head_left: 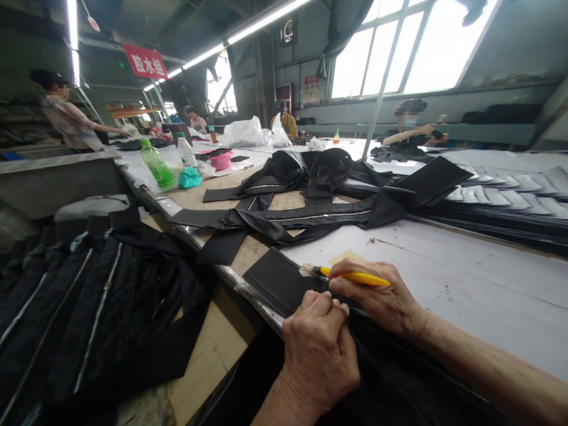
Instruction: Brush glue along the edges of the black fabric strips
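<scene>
Between the thumb and fingers of my right hand is a glue brush with a yellow handle and pale, clumped bristles. Its tip is over the far edge of a flat black fabric piece at the table's front edge. My left hand is closed with its fingers bent down on the near part of that fabric, pinching it. The fingertips and the exact grip are partly hidden. More black cloth hangs below both hands.
Black strips with pale seam lines lie beyond my hands. Stacked black pieces are at right, black garments at lower left. Farther back stand a green bottle and a pink basin. Several people sit or stand around the table.
</scene>
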Tool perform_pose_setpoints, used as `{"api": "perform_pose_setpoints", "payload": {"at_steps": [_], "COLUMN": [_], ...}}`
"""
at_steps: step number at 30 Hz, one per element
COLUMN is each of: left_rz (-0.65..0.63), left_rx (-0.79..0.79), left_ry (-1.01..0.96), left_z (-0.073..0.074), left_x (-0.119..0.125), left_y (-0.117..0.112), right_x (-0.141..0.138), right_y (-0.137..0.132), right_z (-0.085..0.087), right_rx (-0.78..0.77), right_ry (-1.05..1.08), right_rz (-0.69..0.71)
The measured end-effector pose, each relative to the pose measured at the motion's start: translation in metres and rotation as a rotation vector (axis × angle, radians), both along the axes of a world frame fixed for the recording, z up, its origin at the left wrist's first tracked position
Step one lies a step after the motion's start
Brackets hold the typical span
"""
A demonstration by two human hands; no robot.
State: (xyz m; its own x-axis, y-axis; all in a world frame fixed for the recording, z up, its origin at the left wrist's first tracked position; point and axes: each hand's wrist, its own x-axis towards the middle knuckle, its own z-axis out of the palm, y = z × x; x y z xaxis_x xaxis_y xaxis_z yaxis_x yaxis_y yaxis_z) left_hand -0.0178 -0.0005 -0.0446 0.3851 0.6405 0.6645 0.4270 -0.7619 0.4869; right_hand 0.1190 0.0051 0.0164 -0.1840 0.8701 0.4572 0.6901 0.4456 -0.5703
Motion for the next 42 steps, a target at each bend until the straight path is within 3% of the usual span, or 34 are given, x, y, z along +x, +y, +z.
{"api": "perform_pose_setpoints", "payload": {"at_steps": [4,7,11,18,22,25,30,36,42], "left_rz": [-0.005,0.010,0.008,0.024,0.019,0.022,0.022,0.016,0.017], "left_rx": [-0.003,-0.011,-0.011,-0.008,0.015,0.019,0.013,0.012,0.022], "left_ry": [0.007,0.002,-0.002,-0.010,-0.025,-0.029,-0.038,-0.033,-0.042], "left_z": [-0.001,-0.002,-0.003,-0.002,-0.004,-0.005,-0.005,-0.005,-0.004], "left_x": [0.000,0.000,0.000,0.000,0.000,-0.001,0.000,0.001,0.001], "left_y": [0.000,0.000,0.000,0.001,-0.001,-0.002,-0.001,0.001,0.001], "right_x": [0.004,0.009,0.010,0.009,0.012,0.007,0.005,0.012,0.005], "right_y": [0.002,-0.004,-0.010,-0.001,-0.006,-0.008,-0.002,0.004,0.024], "right_z": [0.003,0.011,0.016,0.033,0.042,0.040,0.039,0.045,0.042], "right_rx": [0.084,0.073,-0.035,-0.276,-0.214,-0.136,-0.222,-0.183,-0.289], "right_ry": [-0.123,-0.053,0.125,0.091,0.145,0.139,0.002,0.220,-0.117], "right_rz": [0.075,0.015,-0.138,-0.141,-0.122,-0.119,-0.050,-0.060,-0.023]}}
